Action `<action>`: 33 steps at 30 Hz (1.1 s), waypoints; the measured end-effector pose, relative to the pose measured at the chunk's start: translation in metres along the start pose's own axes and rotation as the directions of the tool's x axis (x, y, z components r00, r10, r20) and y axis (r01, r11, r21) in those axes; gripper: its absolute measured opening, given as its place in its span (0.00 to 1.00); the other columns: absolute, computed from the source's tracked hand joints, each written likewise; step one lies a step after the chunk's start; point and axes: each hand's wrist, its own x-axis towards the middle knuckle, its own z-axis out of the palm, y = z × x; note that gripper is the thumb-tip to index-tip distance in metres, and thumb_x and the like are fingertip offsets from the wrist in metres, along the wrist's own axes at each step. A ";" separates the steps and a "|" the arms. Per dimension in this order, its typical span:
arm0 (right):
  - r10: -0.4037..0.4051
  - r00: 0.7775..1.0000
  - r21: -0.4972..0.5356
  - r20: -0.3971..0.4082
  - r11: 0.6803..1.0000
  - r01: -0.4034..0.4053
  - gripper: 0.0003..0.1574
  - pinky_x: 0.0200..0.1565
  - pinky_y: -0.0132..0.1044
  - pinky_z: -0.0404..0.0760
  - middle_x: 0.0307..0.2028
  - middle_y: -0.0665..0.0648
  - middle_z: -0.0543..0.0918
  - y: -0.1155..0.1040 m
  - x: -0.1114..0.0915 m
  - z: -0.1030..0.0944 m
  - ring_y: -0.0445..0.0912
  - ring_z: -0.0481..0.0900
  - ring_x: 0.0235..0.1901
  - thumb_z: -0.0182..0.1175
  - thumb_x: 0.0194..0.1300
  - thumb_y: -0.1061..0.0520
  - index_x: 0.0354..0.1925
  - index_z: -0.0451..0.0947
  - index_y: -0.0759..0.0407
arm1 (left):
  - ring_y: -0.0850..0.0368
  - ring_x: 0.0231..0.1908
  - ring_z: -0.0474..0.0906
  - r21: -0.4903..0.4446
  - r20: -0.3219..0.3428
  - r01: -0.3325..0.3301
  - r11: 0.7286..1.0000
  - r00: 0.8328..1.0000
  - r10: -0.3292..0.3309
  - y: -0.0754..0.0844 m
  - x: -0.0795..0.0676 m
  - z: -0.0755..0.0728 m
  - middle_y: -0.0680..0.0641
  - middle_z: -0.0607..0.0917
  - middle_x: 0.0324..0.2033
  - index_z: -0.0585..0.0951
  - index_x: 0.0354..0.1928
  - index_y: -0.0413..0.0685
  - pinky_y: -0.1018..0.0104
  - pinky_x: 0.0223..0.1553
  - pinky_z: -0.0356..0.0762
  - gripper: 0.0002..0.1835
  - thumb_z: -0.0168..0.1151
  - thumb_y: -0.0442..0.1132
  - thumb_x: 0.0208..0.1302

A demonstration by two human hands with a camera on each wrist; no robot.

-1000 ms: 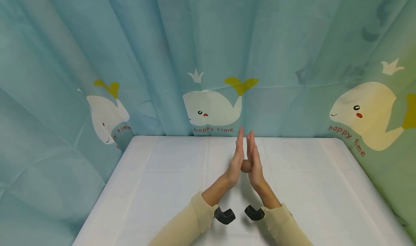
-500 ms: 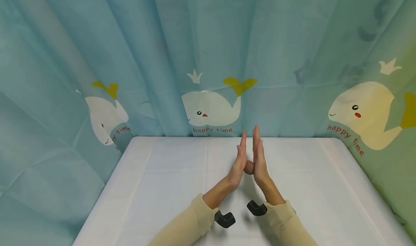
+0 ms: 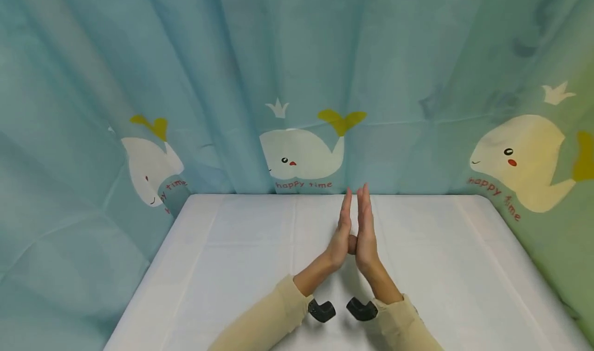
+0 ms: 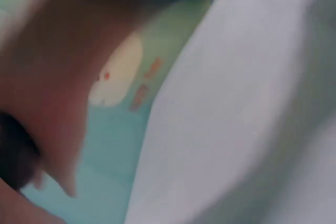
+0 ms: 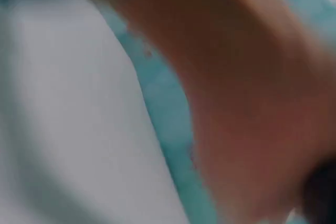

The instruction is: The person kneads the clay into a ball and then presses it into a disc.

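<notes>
A small brown ball (image 3: 352, 245) sits pressed between two flat palms in the head view, partly covered by them. My left hand (image 3: 341, 240) stands on edge at its left, with straight fingers pointing at the curtain. From the right, my right hand (image 3: 366, 237) faces it, fingers also straight and palm against the ball. Both hands are above the white table. In the left wrist view the ball (image 4: 16, 153) shows dark at the left edge between blurred skin. The right wrist view catches the ball (image 5: 320, 192) at its lower right edge.
The white-covered table (image 3: 241, 268) reaches back to a blue-green curtain (image 3: 403, 83) printed with whales, which also closes in the left and right sides. A black curved piece (image 3: 321, 311) juts from the left cuff, and another black piece (image 3: 362, 308) from the right cuff.
The palms slide back and forth against each other with the ball between them. In the last half second the right hand draws back slightly, and less of the ball shows.
</notes>
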 end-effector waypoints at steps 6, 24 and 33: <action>0.131 0.991 0.086 0.014 0.988 -0.131 0.36 0.77 0.48 0.41 0.82 0.45 0.39 0.018 0.002 -0.008 0.41 0.34 0.80 0.17 0.82 0.33 0.82 0.32 0.29 | 0.58 0.80 0.30 -0.004 -0.017 -0.038 0.999 0.999 0.038 0.022 -0.003 0.007 0.54 0.36 0.82 0.35 0.83 0.53 0.47 0.77 0.31 0.37 0.14 0.62 0.81; -0.082 0.996 -0.093 0.040 0.992 0.085 0.34 0.74 0.43 0.37 0.82 0.41 0.31 0.010 0.013 -0.007 0.40 0.28 0.79 0.14 0.84 0.48 0.83 0.30 0.37 | 0.54 0.79 0.35 -0.114 -0.074 -0.019 0.993 0.997 0.010 0.021 -0.006 0.005 0.52 0.30 0.81 0.31 0.82 0.54 0.51 0.76 0.42 0.36 0.15 0.61 0.82; -0.120 0.988 -0.143 0.094 0.981 0.133 0.36 0.75 0.57 0.32 0.82 0.47 0.35 0.003 -0.014 0.021 0.47 0.28 0.80 0.20 0.84 0.43 0.84 0.33 0.43 | 0.52 0.80 0.31 0.051 -0.168 -0.011 0.999 0.986 0.020 -0.008 0.002 -0.018 0.47 0.37 0.82 0.36 0.83 0.50 0.39 0.75 0.30 0.33 0.18 0.54 0.84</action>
